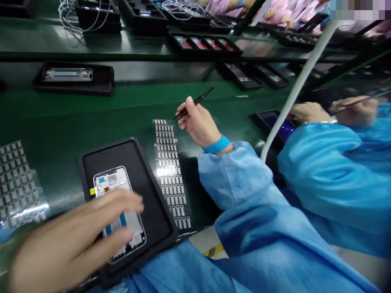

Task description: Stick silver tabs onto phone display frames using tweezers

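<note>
My right hand (200,122) grips a pair of black tweezers (198,101), their tips by the top of a sheet of small pale stickers (167,156) on the green bench. Blurred by motion, my left hand (82,232) reaches over a phone frame (116,179) with its fingers stretched out and apart. Whether it touches the frame I cannot tell. Part of the frame is hidden under that hand. The frame lies in a black tray (152,203) at the bench's near edge, and a yellow tab (92,191) sticks out from its left side.
Another sticker sheet (20,183) lies at the left. A tray with a phone frame (73,77) sits farther back, below a shelf of trays and white cables (183,9). A pale post (299,89) stands between me and a co-worker's blue sleeve (324,171).
</note>
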Motion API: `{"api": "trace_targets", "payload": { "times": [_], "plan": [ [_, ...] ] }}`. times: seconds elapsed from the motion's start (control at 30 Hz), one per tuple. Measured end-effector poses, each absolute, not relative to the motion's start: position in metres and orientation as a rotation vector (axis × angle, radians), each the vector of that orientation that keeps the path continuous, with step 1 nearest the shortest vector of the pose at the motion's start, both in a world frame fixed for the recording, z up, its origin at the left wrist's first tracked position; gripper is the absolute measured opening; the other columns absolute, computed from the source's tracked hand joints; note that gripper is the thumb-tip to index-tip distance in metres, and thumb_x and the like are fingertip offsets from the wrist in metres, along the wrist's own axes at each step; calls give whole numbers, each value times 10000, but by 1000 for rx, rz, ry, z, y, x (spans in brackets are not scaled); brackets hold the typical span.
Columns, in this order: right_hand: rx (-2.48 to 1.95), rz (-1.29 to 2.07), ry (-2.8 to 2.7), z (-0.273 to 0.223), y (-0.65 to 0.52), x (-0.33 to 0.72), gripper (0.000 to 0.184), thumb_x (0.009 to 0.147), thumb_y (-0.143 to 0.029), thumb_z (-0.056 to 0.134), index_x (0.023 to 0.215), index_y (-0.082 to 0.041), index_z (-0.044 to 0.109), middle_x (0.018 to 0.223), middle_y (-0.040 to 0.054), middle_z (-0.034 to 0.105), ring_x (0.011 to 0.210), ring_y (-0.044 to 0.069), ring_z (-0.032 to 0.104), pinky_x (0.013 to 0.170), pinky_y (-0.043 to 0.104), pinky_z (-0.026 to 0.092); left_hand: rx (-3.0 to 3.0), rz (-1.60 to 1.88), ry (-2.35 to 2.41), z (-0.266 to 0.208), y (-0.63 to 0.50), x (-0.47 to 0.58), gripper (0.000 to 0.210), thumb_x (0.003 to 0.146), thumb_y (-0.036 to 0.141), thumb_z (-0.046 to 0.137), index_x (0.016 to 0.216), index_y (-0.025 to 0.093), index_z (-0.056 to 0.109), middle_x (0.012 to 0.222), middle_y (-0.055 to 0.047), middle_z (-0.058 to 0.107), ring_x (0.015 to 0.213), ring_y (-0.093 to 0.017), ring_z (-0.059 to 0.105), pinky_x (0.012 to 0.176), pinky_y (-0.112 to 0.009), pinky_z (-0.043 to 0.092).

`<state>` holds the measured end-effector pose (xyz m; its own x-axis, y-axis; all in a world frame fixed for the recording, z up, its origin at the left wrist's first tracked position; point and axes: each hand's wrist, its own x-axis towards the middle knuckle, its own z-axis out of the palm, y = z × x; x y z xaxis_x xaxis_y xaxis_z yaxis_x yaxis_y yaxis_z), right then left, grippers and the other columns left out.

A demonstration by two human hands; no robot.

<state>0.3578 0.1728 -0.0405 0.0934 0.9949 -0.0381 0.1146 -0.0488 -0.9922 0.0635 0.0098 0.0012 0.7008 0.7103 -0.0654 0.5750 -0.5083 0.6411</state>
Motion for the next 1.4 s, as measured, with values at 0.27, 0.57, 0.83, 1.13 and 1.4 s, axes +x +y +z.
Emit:
{"api": "trace_targets", "payload": {
  "times": [0.27,0.57,0.83,1.13,1.4],
  "plan": [
    [-1571,976,-1003,-98,206,364,381,715,-477,689,817,-218,428,669,-44,567,534,111,644,489,224,571,2711,-94,909,-49,116,168,622,906,539,415,1427,207,341,1544,-92,257,1442,-301,155,1152,-571,135],
    [-1572,934,-1106,-106,212,354,408,701,-538,663,807,-230,417,658,-32,562,553,147,679,474,239,583,2713,-116,908,-60,120,175,610,872,557,421,1380,219,426,1509,-113,334,1387,-315,298,1111,-575,200],
    [-1584,918,-1122,-106,214,351,411,702,-555,652,791,-231,416,656,-29,564,554,155,682,476,255,585,2719,-84,913,-62,120,177,597,862,541,445,1362,214,447,1499,-111,356,1378,-315,310,1105,-573,212],
    [-1616,890,-1159,-104,211,351,418,709,-581,638,789,-235,418,648,-21,581,573,170,687,487,270,580,2716,-105,1000,-60,126,184,515,943,464,322,1360,187,441,1498,-134,347,1293,-294,409,1040,-482,325],
    [-1577,890,-1170,-105,212,346,416,708,-585,640,774,-239,419,606,-25,577,557,180,684,483,289,580,2716,-176,1106,-57,131,199,587,897,428,438,1382,98,408,1479,-188,356,1257,-343,398,1001,-484,360]
  ]
}}
